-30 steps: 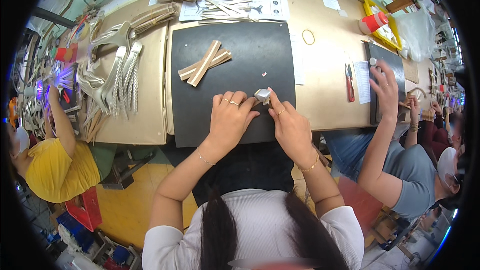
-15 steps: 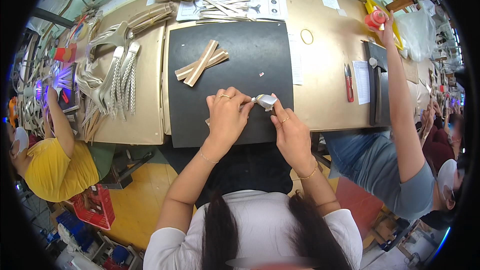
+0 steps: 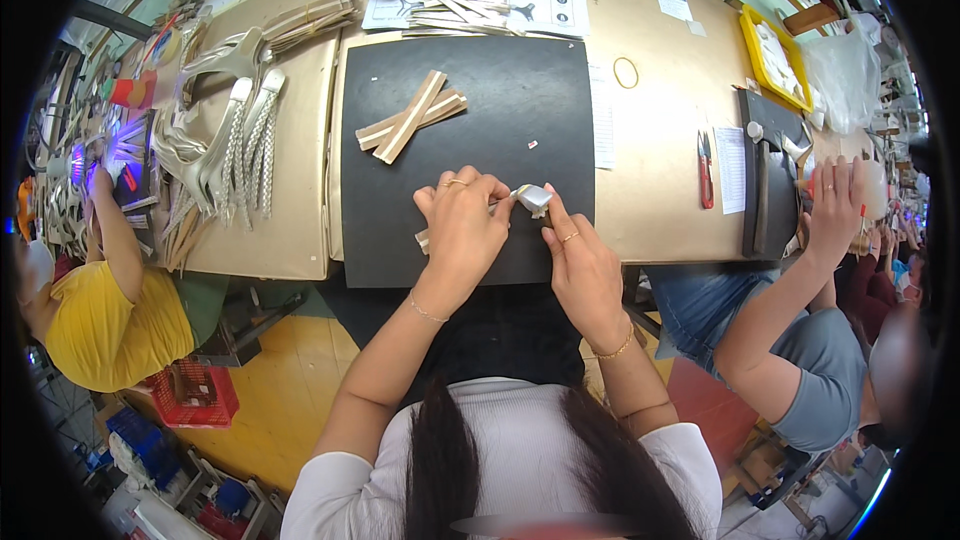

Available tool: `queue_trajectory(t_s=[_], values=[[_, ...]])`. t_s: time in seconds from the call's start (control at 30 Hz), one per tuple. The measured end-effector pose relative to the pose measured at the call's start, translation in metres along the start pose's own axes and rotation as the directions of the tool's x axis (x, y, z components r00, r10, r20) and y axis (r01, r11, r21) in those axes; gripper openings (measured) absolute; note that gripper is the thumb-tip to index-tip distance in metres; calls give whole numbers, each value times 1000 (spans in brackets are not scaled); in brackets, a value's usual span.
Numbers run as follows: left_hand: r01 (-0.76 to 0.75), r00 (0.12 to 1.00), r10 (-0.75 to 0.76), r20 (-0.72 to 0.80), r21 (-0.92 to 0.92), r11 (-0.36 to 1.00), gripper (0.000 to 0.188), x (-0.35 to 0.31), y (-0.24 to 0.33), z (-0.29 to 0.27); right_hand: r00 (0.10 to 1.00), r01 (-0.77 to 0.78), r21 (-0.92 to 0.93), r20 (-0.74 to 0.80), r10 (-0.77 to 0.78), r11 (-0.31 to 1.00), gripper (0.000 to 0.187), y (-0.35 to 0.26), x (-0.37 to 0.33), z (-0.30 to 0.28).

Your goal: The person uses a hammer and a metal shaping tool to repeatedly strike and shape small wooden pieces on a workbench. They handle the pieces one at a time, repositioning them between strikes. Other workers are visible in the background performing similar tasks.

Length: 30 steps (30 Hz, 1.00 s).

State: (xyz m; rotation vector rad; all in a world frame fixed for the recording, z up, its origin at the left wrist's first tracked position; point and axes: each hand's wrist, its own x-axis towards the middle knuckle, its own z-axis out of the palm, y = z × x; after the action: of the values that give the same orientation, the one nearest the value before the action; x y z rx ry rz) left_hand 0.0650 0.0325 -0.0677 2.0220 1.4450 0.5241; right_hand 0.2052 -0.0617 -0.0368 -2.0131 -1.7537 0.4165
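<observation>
Over the near part of the black mat [image 3: 540,80], I hold a narrow strap [image 3: 534,201] with a silvery folded end. My left hand [image 3: 462,230] is closed, its fingertips pinching the strap beside that end. A tan and white tail of strap sticks out left of this hand. My right hand [image 3: 585,265] is closed on the silvery end from the other side, thumb and forefinger at its edge. Farther up the mat, brown strips [image 3: 410,118] with a white centre line lie crossed. A small pale scrap [image 3: 532,145] rests to their right.
Silvery straps with braided ends [image 3: 262,140] lie on the left. Bundled strips [image 3: 460,10] rest on a printed sheet behind the mat. At right are red-handled pliers [image 3: 706,172], a yellow tray [image 3: 770,55] and a co-worker's hand [image 3: 832,205]. Another co-worker sits left.
My left fingertips have come closer to the silvery end. The co-worker on the right has drawn a hand back from the yellow tray. The whole view has shifted slightly.
</observation>
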Motion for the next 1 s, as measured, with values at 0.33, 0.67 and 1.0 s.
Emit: queue_trajectory(t_s=[0.33,0.67,1.0], values=[[-18,998,18,-64,-6,1000,7,-4,-1,5,1000,-25,-33,0,25,999,49,-3,3,1],[-11,998,10,-54,-2,1000,8,-6,1,6,998,-32,-63,44,35,998,51,-4,5,-4],[-8,999,7,-42,-24,1000,10,-3,0,4,995,75,-4,-64,-75,997,58,-7,8,-7]])
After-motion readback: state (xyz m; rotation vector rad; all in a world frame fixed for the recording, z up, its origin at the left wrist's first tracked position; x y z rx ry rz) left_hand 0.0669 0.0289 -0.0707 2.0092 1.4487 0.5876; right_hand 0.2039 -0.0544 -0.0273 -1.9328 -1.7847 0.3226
